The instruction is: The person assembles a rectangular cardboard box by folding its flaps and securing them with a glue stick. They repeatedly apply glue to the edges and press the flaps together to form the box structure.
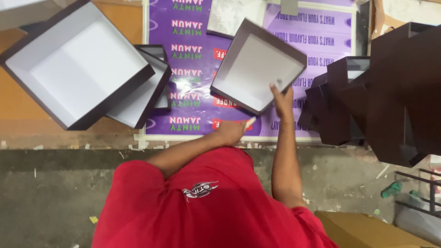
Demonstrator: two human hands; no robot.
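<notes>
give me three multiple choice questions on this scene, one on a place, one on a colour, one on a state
1. Where is the stack of dark folded box shells?
A. right of the tilted box
B. on the floor
C. inside the big tray

2. What colour is the sheet covering the table?
A. yellow
B. purple
C. white

3. How does the open box touched by the right hand sit?
A. flat, closed by a lid
B. tilted, open and empty
C. upside down

Answers:
1 A, the shells are piled at the right edge of the view.
2 B, the printed sheet is purple.
3 B, its white inside shows bare, one edge raised. The left hand grips a small pale object.
</notes>
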